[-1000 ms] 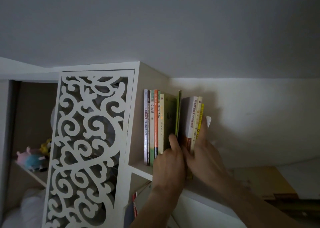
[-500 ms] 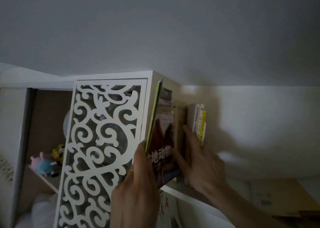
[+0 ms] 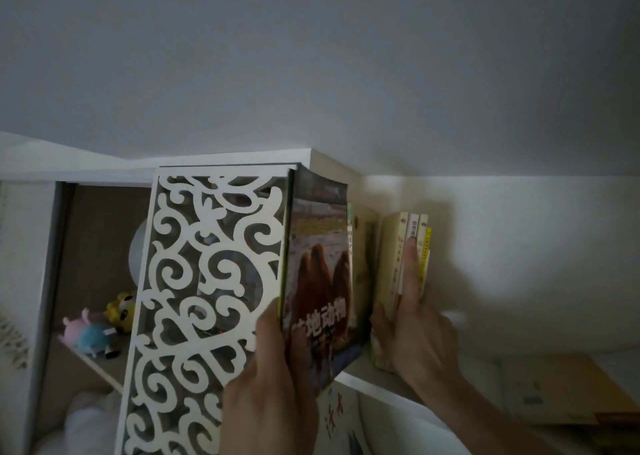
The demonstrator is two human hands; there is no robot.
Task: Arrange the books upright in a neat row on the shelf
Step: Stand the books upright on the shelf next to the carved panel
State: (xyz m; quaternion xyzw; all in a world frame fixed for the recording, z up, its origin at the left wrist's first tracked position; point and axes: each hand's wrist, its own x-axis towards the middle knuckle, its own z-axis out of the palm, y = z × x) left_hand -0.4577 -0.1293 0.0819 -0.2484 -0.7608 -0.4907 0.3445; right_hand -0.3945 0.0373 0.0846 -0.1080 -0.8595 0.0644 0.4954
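Dim grey wall and ceiling fill the upper field; below, a white shelf (image 3: 377, 383) runs out from a cabinet fronted by a scrollwork panel (image 3: 207, 281). Left hand (image 3: 273, 389): fingers and thumb curl round the lower edge of a large camel-cover book (image 3: 318, 274), held upright and clear of the row, in front of the books at the cabinet end. Right hand (image 3: 415, 323): thumb and fingers clasp a small group of yellow-spined books (image 3: 408, 257), the forefinger laid straight up the spines, keeping them vertical on the shelf. A dark gap (image 3: 372, 264) separates this group from the books behind the large cover.

Judged step: insertion of the large book into the row. It is probably best lowered with its bottom edge square to the shelf, spine outward, while the right hand steadies its group so that nothing topples; the groups may then be pressed together to close the gap.

Containers: the open compartment left of the panel holds soft toys (image 3: 97, 326) on an inner ledge; the compartment under the shelf holds some printed items, not identifiable.
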